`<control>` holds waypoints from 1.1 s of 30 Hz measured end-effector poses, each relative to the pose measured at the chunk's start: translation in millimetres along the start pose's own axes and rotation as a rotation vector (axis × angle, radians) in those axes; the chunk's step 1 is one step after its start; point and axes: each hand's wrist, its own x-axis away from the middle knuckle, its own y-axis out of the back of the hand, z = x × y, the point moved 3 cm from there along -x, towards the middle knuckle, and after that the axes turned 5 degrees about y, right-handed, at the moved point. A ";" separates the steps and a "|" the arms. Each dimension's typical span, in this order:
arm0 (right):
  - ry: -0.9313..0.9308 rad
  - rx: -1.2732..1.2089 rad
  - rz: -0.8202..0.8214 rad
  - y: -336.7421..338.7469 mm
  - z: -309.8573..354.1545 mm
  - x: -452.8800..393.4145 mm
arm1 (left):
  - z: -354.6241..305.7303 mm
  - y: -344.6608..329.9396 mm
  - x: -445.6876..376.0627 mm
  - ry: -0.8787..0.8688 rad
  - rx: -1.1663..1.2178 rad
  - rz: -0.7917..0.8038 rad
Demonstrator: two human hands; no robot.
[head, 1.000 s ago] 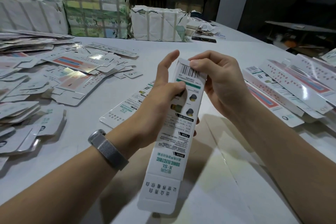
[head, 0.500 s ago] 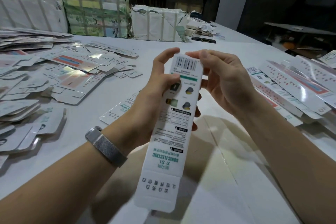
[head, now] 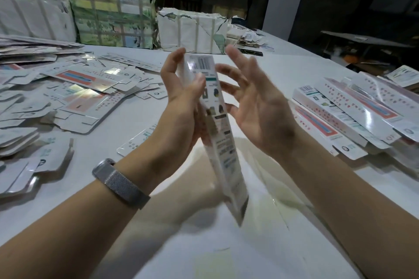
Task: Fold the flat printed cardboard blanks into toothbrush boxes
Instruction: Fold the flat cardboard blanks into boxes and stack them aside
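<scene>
- My left hand (head: 181, 106) grips the folded box (head: 215, 120) near its far end, thumb pressed on the printed face, fingers wrapped behind; the box hangs tilted, its near end pointing down toward the table (head: 226, 244).
- My right hand (head: 258, 115) is wide, fingers spread, just beside the box on the right and holding nothing; I cannot tell if a fingertip brushes the edge, as the frame is blurred.
- The box looks light and thin-walled: stiff along its length, easy to crush across the panels, and the glossy print is likely slippery.
- My call: take it by the long edges, near the middle or at the barcode end, pinching lightly so the tube stays square.
- Flat blanks (head: 86, 88) lie scattered across the left of the table; finished boxes (head: 353, 111) are stacked on the right.
- Wrapped bundles (head: 113, 18) stand at the far edge.
- The near end flap looks to me not yet tucked, though blur makes this unsure.
</scene>
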 end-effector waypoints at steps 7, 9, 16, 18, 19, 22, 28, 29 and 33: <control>0.130 0.615 -0.011 0.7 16.6 3.4 | 15.2 -0.1 -6.0 0.145 0.271 0.181; 0.140 0.701 -0.127 18.9 35.8 -0.7 | 22.2 5.0 -10.0 0.193 0.168 0.107; -0.314 1.442 -0.378 123.8 72.1 5.2 | 44.3 21.3 -8.0 0.303 -0.241 0.057; -0.498 1.502 -0.247 137.2 54.4 4.8 | 43.1 21.3 -4.4 0.265 -0.449 0.086; -0.516 1.495 -0.228 141.3 48.5 3.1 | 42.5 20.9 -2.9 0.248 -0.531 0.097; -0.440 1.582 -0.339 151.8 43.9 -1.5 | 43.6 21.9 -2.5 0.262 -0.715 0.101; -0.323 1.551 -0.375 131.8 34.6 -7.8 | 61.3 29.2 -1.8 0.364 -1.112 0.197; -0.225 1.448 -0.400 122.0 35.2 -10.9 | 61.4 29.4 -1.1 0.358 -1.138 0.189; -0.046 0.871 -0.311 73.6 22.2 -14.4 | 53.5 34.4 -5.9 0.274 -1.251 0.165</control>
